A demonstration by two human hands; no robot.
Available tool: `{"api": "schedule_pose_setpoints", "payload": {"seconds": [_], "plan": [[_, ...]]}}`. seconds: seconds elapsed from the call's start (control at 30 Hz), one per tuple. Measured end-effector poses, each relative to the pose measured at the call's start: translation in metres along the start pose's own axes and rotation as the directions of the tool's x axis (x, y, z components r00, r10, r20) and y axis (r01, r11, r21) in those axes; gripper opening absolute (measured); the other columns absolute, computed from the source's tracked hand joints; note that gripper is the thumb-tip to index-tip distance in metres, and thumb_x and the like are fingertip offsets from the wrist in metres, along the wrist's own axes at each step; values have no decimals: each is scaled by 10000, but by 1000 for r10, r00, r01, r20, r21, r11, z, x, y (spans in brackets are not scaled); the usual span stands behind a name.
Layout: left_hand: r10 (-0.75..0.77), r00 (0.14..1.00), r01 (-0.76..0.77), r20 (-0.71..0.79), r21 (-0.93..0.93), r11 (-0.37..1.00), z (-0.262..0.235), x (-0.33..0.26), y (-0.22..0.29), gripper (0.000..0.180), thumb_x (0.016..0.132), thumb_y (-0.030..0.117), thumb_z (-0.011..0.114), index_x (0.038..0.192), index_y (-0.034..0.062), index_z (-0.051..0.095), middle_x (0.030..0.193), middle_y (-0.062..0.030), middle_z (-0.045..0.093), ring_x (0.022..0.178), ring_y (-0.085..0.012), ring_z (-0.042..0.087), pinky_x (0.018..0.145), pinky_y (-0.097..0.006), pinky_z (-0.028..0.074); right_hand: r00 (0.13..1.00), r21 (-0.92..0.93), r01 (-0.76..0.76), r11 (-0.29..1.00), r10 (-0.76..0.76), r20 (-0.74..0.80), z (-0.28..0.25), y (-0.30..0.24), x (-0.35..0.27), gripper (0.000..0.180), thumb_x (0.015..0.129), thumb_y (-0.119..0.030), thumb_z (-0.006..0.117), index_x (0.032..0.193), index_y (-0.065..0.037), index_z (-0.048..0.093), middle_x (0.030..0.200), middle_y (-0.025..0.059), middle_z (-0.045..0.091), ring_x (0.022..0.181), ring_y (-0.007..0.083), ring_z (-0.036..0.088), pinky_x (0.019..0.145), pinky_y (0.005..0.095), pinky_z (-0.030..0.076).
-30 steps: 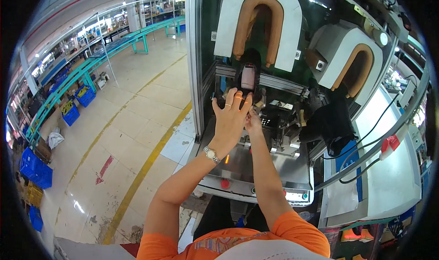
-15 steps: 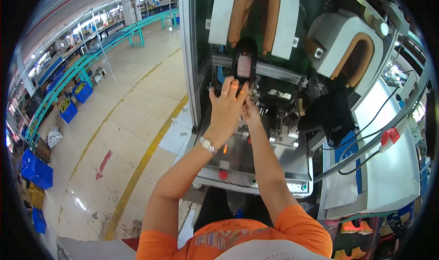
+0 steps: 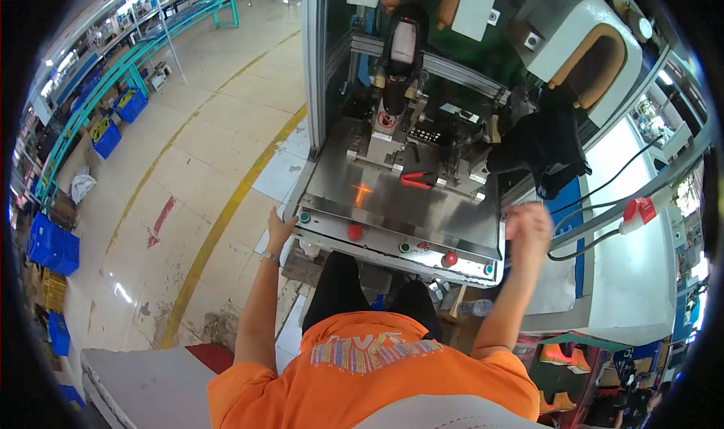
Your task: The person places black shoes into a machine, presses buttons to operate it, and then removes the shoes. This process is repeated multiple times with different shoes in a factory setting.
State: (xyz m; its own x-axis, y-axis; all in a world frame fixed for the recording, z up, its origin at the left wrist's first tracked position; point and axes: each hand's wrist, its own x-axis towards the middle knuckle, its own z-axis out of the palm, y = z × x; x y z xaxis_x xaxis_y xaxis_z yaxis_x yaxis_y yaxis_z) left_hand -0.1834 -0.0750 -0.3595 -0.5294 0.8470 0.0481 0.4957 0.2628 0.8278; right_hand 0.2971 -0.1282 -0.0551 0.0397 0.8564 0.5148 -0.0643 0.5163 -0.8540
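My left hand [image 3: 280,229] is at the left front corner of the machine, its fingers apart and holding nothing, the thumb close to a green button [image 3: 305,217]. Past the right front corner, my right hand [image 3: 530,224] is raised and blurred; how its fingers are set is unclear. A black shoe upper [image 3: 400,63] with a pale top panel sits upright on the left fixture, apart from both hands. On the right fixture is a black shoe-shaped piece [image 3: 539,154]. A red-handled tool [image 3: 416,179] lies on the metal plate [image 3: 324,180] between the fixtures.
White press heads with brown pads, one at the right [image 3: 573,56], hang over the fixtures. Red buttons [image 3: 355,232] line the front panel. A grey pipe and cables [image 3: 596,225] run along the right. Blue crates [image 3: 53,244] stand on the floor at left.
Both hands have let go of the black upper and drawn back toward me. The left went to the front left corner, the right to the front right. The view has shifted downward.
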Motion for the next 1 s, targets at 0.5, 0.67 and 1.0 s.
{"api": "schedule_pose_setpoints", "payload": {"seconds": [0.5,0.67,1.0], "plan": [[373,914,-353,-160,139,925,27,-10,66,626,667,44,664,1214,-47,374,1137,-250,472,1102,-358,437,950,-410,345,751,-897,393,203,-634,185,-32,-94,88,232,668,16,660,889,-54,669,886,98,593,711,189,538,671,284,434],[694,714,-698,-88,-163,697,13,-85,213,486,743,8,584,1211,16,450,1252,-183,446,1205,-335,386,1014,-398,281,646,-906,410,109,-735,204,-37,-78,65,225,637,50,642,843,-40,657,813,104,606,735,222,550,671,287,434],[945,264,-628,192,-709,319,31,-253,344,972,671,329,750,1377,26,154,1418,-286,92,1320,-441,112,1043,-551,132,739,-939,260,225,-672,44,5,-112,-39,355,524,42,639,874,-10,668,770,99,575,685,213,550,597,293,439]]}}
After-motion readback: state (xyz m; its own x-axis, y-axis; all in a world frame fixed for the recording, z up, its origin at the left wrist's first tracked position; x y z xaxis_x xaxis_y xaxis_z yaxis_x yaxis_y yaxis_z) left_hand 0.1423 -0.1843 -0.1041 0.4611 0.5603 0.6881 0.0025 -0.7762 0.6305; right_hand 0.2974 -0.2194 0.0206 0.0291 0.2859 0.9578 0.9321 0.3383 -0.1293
